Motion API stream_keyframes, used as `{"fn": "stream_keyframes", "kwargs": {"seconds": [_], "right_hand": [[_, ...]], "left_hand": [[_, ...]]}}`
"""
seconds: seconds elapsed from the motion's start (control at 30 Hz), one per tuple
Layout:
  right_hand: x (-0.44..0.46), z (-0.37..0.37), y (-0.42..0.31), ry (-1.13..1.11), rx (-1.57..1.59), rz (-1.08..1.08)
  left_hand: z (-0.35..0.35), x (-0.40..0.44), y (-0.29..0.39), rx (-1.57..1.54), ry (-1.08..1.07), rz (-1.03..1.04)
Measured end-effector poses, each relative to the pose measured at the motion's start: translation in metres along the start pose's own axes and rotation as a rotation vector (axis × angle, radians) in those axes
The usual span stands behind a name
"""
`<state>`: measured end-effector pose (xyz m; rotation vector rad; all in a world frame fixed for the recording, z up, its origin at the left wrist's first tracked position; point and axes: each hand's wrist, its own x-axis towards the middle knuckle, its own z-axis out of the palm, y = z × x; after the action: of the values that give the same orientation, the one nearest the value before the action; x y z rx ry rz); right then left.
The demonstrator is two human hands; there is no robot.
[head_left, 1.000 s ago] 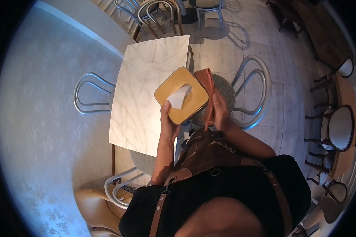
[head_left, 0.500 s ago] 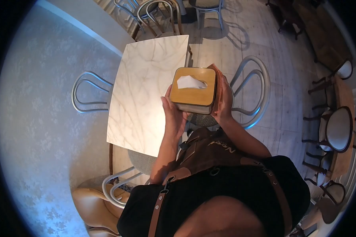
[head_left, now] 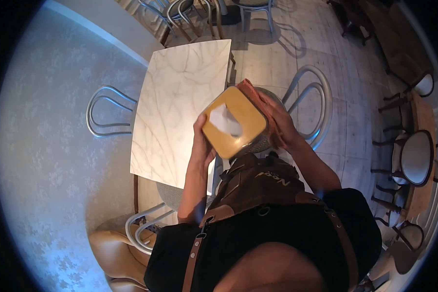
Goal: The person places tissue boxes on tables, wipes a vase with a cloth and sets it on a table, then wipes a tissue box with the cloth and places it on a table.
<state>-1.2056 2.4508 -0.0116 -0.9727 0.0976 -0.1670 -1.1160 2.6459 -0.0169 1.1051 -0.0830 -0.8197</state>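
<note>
A square tissue box (head_left: pixel 238 129) with a yellow top and a white tissue (head_left: pixel 222 119) poking out is held in front of my body, turned at an angle. My left hand (head_left: pixel 203 141) grips its left side, thumb near the top edge. On the box's right side my right hand (head_left: pixel 279 119) holds a reddish-brown cloth (head_left: pixel 258 100) pressed against it. The box is near the right edge of the marble-topped table (head_left: pixel 175 97), above the level of my apron.
Metal-framed chairs stand left (head_left: pixel 111 112) and right (head_left: pixel 314 107) of the table, with another (head_left: pixel 148 226) at its near side. A tan armchair (head_left: pixel 114 253) is at the lower left. More chairs (head_left: pixel 412 158) line a wooden table (head_left: pixel 423 112) on the right.
The box has turned from nearly square-on to a diagonal position and its top faces me more. Both hands have moved with it, and the cloth has shifted along its upper right side.
</note>
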Motion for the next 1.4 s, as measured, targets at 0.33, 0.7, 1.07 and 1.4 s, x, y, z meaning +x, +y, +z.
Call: {"fn": "stream_keyframes", "kwargs": {"seconds": [0.33,0.7,1.07,1.4], "right_hand": [[-0.001,-0.009,0.025,0.013,-0.307,-0.011],[0.017,-0.028,0.067,-0.009,-0.332,-0.162],[-0.007,-0.062,0.060,0.096,-0.211,0.101],[0.008,-0.031,0.061,0.340,0.405,-0.031]], "left_hand": [[0.000,-0.019,-0.027,-0.061,0.024,-0.046],[-0.001,-0.011,-0.031,-0.009,0.108,0.083],[0.010,0.002,-0.014,0.191,-0.300,0.153],[0.018,0.001,-0.039,0.306,-0.110,0.382]]}}
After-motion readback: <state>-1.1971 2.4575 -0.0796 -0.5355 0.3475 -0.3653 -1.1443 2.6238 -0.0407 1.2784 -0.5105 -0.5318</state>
